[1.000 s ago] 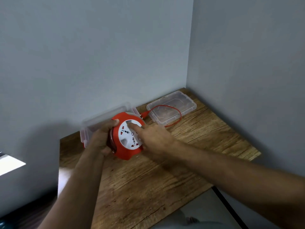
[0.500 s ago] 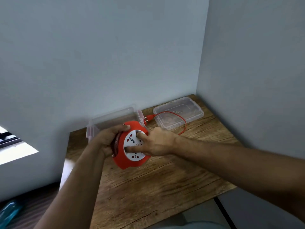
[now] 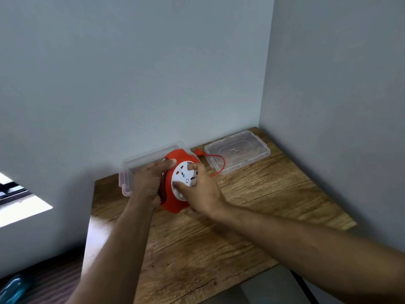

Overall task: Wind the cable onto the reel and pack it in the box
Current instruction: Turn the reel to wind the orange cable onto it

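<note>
The left hand (image 3: 147,182) grips the red rim of the reel (image 3: 175,199), held tilted just above the desk (image 3: 230,233) near its back edge. The right hand (image 3: 200,191) presses curled fingers on the reel's white socket face, whose markings are too blurred to read. The red cable (image 3: 215,164) loops over the clear lid (image 3: 237,154) in the back right corner. The clear box (image 3: 129,172) sits behind the reel

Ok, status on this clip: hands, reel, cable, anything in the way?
Left hand grips reel rim; right hand on white socket face. Cable tail and plug loose, lying over lid. Box open behind reel. Nothing blocking.
</note>
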